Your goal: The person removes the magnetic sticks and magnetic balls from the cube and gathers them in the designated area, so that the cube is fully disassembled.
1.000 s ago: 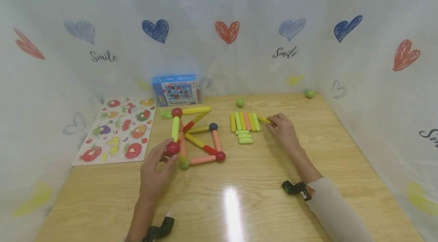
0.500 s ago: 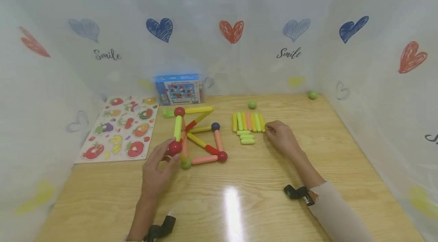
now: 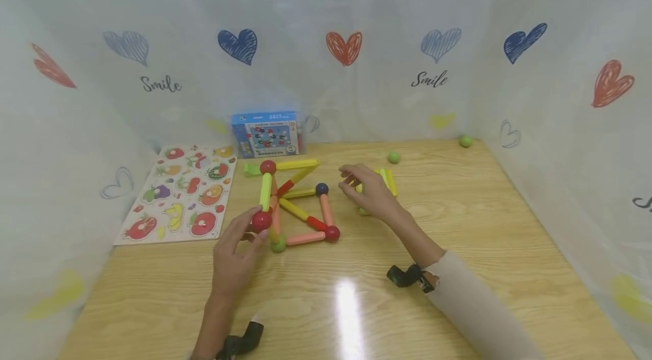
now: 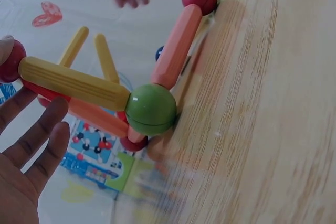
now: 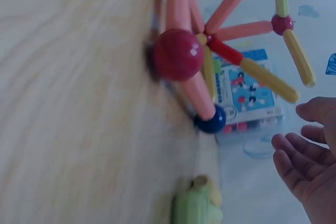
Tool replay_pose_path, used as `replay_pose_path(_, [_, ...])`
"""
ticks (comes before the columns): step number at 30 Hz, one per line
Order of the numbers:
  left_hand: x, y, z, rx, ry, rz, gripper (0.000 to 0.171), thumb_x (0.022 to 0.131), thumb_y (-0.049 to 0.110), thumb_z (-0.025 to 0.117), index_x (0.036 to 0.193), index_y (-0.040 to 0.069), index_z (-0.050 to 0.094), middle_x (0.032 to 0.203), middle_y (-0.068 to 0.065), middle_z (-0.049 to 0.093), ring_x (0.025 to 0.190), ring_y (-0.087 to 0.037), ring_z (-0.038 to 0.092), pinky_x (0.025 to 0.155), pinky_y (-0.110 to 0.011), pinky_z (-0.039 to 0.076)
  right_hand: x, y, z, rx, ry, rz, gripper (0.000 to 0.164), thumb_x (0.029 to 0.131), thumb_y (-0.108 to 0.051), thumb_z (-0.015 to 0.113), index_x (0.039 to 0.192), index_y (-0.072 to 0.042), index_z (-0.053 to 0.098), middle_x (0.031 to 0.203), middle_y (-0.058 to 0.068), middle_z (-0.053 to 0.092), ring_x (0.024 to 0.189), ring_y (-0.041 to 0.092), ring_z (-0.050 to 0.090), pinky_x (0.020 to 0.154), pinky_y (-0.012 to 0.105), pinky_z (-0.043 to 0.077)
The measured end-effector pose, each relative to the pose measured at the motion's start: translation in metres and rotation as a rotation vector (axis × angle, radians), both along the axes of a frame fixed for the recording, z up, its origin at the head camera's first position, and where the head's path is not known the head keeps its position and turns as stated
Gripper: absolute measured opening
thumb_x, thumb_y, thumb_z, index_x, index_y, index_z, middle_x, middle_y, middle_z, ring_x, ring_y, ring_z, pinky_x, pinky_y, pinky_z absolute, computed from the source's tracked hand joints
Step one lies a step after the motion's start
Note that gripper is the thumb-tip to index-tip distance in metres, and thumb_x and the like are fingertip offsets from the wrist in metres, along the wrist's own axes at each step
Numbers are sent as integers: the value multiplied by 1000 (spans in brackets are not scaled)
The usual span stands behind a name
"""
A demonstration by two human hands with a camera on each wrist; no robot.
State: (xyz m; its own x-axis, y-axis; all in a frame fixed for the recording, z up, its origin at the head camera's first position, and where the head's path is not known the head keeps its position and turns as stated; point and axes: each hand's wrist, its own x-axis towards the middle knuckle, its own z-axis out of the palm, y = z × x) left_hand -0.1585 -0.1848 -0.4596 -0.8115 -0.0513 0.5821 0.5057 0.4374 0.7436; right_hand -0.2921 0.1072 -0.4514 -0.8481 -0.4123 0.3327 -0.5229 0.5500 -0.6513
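Note:
My left hand (image 3: 231, 264) pinches a red ball (image 3: 262, 221) at a raised near corner of a magnetic stick-and-ball frame. A light green stick (image 3: 265, 193) runs from that ball to another red ball (image 3: 267, 167). Low on the frame are a green ball (image 4: 152, 109), a dark blue ball (image 3: 322, 189) and a red ball (image 3: 332, 233), joined by pink sticks (image 3: 305, 238). My right hand (image 3: 374, 193) holds nothing, fingers loosely bent. It hovers over loose sticks (image 3: 391, 183), hiding most of them, just right of the frame; the right wrist view shows its spread fingers near a yellow stick's free end (image 5: 270, 80).
A fruit puzzle board (image 3: 178, 196) lies on the left of the wooden table (image 3: 458, 224). Behind the frame stands a blue toy box (image 3: 267, 135), with a light green piece (image 3: 252, 170) before it. Two green balls, one nearer (image 3: 394, 157) and one farther right (image 3: 466, 141), rest near the back edge.
My right hand laid a yellow stick at the row's right end, let go and moved left towards the frame. The nearer green ball rolled right. My left hand stayed on the red ball.

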Motion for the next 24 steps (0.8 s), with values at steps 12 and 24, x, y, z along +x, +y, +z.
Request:
replay_pose_path(12, [-13, -12, -30, -30, -37, -21, 56, 88, -1, 74, 140, 15, 59, 134, -2, 61, 101, -10, 58, 78, -25, 54, -25, -42, 3, 29, -9, 82, 32, 94, -12, 71, 124, -2, 68, 109, 10, 67, 88, 18, 65, 78, 28, 55])
replay_pose_path(24, [-12, -13, -26, -13, -9, -12, 57, 84, -5, 77, 136, 11, 61, 131, -7, 62, 100, -9, 58, 78, -19, 52, -2, 0, 7, 40, 152, 16, 24, 89, -1, 73, 113, 0, 71, 107, 9, 67, 83, 18, 66, 74, 37, 58])
